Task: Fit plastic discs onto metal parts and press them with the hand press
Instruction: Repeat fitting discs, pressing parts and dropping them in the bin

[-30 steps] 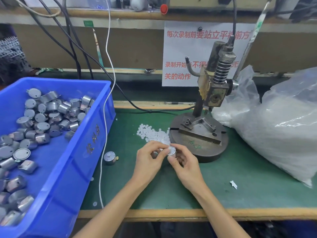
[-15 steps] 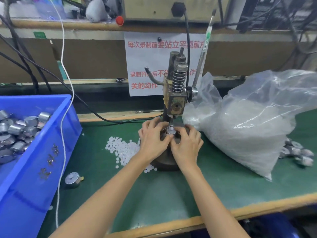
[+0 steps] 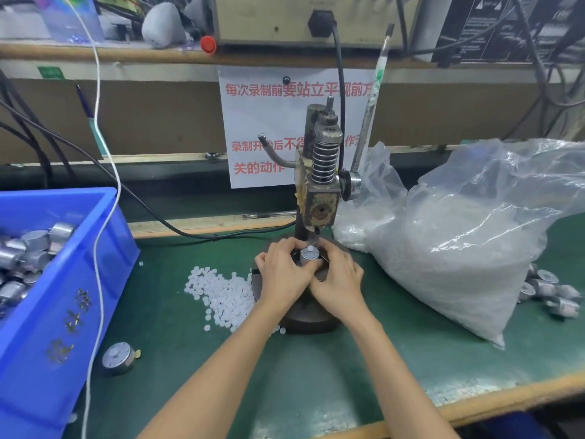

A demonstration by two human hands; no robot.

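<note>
A round silver metal part [image 3: 307, 255] with a small white plastic disc [image 3: 311, 248] on top stands on the base of the hand press [image 3: 320, 198], right under its ram. My left hand [image 3: 282, 274] and my right hand [image 3: 338, 277] grip the part from either side, fingers curled round it. The press lever [image 3: 372, 112] points up. Several loose white discs [image 3: 221, 293] lie on the green mat to the left of the press base.
A blue bin [image 3: 63, 280] of metal parts sits at left, with one loose metal part [image 3: 118, 358] in front of it. A large clear bag of white discs [image 3: 468, 242] fills the right side, several pressed metal parts [image 3: 547, 289] behind it. Cables cross the back.
Both hands carried the metal part from the mat in front of the press up onto the press base under the ram. The view swung right.
</note>
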